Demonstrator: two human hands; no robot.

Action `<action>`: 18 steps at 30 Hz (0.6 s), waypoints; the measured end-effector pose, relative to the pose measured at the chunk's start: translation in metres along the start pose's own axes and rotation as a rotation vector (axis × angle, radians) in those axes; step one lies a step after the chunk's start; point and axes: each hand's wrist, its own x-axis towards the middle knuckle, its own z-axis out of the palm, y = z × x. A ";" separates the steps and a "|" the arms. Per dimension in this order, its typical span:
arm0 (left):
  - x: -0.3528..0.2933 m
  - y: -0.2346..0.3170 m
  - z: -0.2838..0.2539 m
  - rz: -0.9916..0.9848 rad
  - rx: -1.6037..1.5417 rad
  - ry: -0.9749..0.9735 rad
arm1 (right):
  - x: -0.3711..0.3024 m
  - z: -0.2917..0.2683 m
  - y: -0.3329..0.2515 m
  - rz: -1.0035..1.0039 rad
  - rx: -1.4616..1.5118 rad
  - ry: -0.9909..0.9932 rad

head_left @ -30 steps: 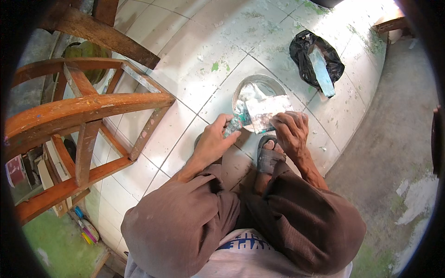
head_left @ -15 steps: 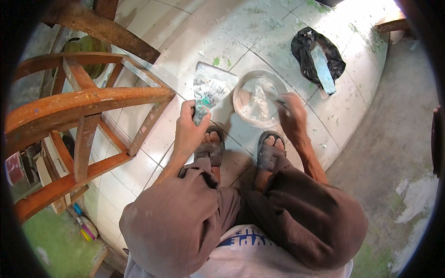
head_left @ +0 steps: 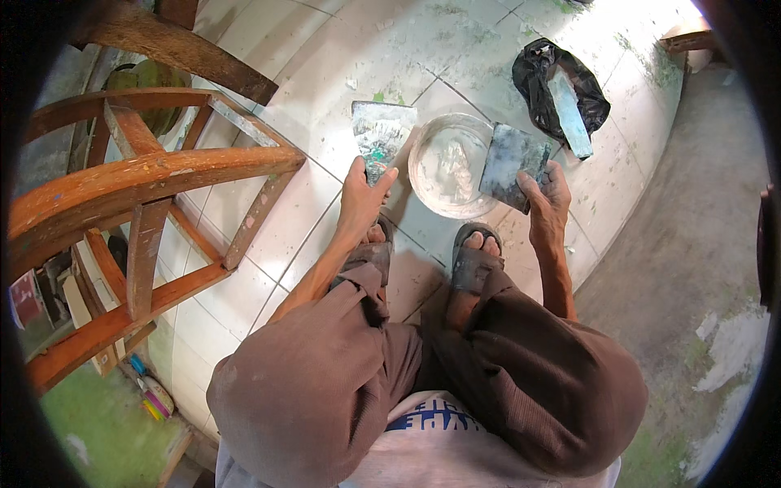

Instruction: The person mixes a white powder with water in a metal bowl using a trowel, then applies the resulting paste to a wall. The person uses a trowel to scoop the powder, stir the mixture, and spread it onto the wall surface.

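Left of centre, the left hand (head_left: pixel 370 185) is clutching a scraper (head_left: pixel 382 124); right of centre, the right hand (head_left: pixel 548 195), thumb uppermost, is gripping a dark plate (head_left: pixel 509 167). Mid-frame, a tub (head_left: pixel 429 150) is holding whitish paste (head_left: pixel 459 168) (streaky stuff!); upper right, a black bag (head_left: pixel 530 80) is sitting.

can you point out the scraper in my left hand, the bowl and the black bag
Scraper (head_left: pixel 381 132): head view, on its smeared blade
Bowl (head_left: pixel 451 212): head view, on its near wall
Black bag (head_left: pixel 534 88): head view, on its left part

Whitish scraper (head_left: pixel 384 124) flecked green, dark-grey plate (head_left: pixel 514 163) (cloudy, pale streaks), black bag (head_left: pixel 533 77)
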 end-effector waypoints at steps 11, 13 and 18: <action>-0.009 0.007 -0.008 -0.061 -0.285 -0.182 | -0.002 0.008 0.011 0.107 0.314 0.073; -0.010 0.014 0.000 0.000 -0.322 -0.160 | -0.002 0.012 0.015 0.162 0.364 0.055; -0.028 0.033 0.019 0.218 -0.314 -0.062 | -0.005 0.028 -0.002 0.224 0.457 -0.019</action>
